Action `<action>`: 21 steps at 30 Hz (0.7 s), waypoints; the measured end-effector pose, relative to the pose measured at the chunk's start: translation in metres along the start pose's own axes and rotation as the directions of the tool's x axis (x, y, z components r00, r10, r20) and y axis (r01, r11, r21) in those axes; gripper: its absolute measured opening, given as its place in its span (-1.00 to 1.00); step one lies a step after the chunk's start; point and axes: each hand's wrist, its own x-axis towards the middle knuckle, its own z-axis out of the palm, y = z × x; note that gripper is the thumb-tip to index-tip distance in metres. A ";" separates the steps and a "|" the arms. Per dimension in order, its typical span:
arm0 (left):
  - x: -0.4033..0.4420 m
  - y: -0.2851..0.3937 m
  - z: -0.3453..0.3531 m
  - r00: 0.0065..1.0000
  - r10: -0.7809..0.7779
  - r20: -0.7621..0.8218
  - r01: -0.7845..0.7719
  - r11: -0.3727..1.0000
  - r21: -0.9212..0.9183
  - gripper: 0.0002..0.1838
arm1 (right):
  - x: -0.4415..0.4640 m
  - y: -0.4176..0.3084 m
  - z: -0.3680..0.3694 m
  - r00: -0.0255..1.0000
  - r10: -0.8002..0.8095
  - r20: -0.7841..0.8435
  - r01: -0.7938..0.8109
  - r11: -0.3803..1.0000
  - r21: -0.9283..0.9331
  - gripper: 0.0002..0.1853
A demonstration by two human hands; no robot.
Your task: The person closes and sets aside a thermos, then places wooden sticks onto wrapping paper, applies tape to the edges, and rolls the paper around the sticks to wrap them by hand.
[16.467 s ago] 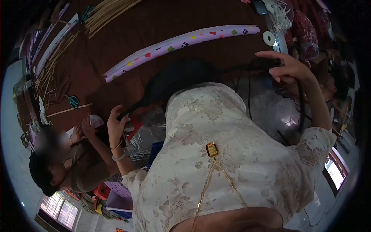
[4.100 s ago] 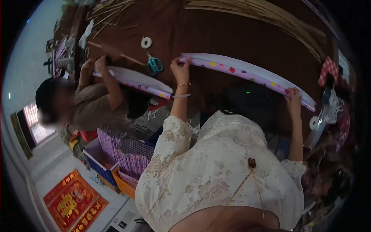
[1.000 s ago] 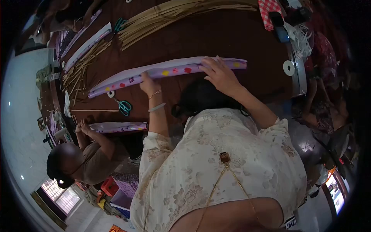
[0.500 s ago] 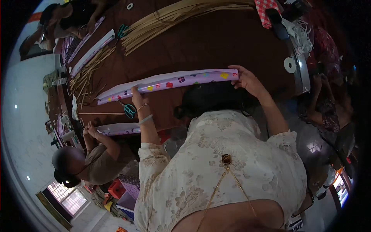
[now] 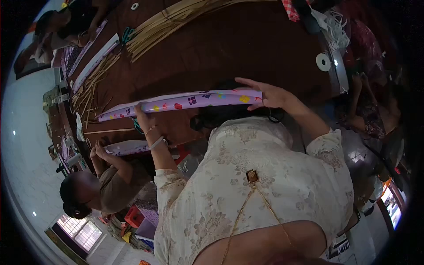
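Note:
A long roll of purple wrapping paper [image 5: 183,102] with coloured gift prints stretches sideways in front of my body, its white edge showing along the top. My left hand [image 5: 142,117] is closed round it left of the middle. At the right end, my right hand [image 5: 274,96] has its fingers apart, with the palm by the roll's end and the thumb below it. Teal-handled scissors [image 5: 138,127] lie partly hidden behind my left wrist.
Long tan strips [image 5: 163,26] lie across the brown table [image 5: 265,53], with more strips [image 5: 95,81] at the left. A white tape roll [image 5: 323,62] is at the right. At lower left, a co-worker [image 5: 112,176] handles another purple paper [image 5: 128,147]. Other people sit farther off.
My right hand has opened its fingers from a grip on the roll's right end. The roll and my left hand have shifted slightly left in view, and the roll's right end sits lower.

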 end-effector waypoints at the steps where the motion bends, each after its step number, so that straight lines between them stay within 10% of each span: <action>1: 0.000 0.001 -0.004 0.999 0.012 0.034 -0.012 1.000 0.002 -0.72 | -0.005 0.004 0.007 1.000 -0.001 -0.004 0.002 1.000 0.009 -0.18; 3: -0.004 0.003 -0.007 0.998 -0.002 0.067 0.002 1.000 -0.003 -0.72 | -0.014 0.010 0.021 0.971 -0.020 0.238 -0.107 0.853 0.510 -0.23; 7: -0.003 0.004 -0.017 0.960 0.021 0.279 0.021 0.989 -0.144 -0.72 | -0.016 0.019 0.040 0.942 0.101 0.318 -0.329 0.451 0.830 -0.45; 9: -0.006 0.005 -0.011 0.976 0.061 0.208 -0.039 0.994 -0.106 -0.72 | -0.020 0.011 0.049 0.956 0.188 0.224 -0.289 0.497 0.818 -0.47; 12: -0.019 0.017 -0.001 0.996 -0.033 0.077 0.033 0.999 -0.007 -0.69 | -0.014 0.020 0.038 0.984 0.094 0.148 -0.162 0.812 0.560 -0.43; 13: -0.015 0.017 -0.004 0.996 -0.033 0.081 0.033 0.999 -0.004 -0.69 | -0.015 0.012 0.041 0.984 -0.119 -0.130 0.105 0.989 -0.108 -0.34; 14: -0.007 0.018 -0.009 0.996 -0.049 0.076 0.046 0.998 0.034 -0.69 | -0.016 0.004 0.044 0.875 -0.446 -0.190 0.158 0.634 -0.757 -0.22; 15: -0.009 0.022 -0.007 0.995 -0.066 0.069 0.060 0.995 0.075 -0.69 | -0.015 -0.004 0.045 0.844 -0.523 -0.120 0.148 0.442 -0.885 0.03; 21: -0.010 0.024 -0.007 0.999 0.011 0.048 -0.013 0.999 0.036 -0.75 | -0.010 0.000 0.034 0.936 -0.194 -0.292 0.039 0.885 -0.463 0.00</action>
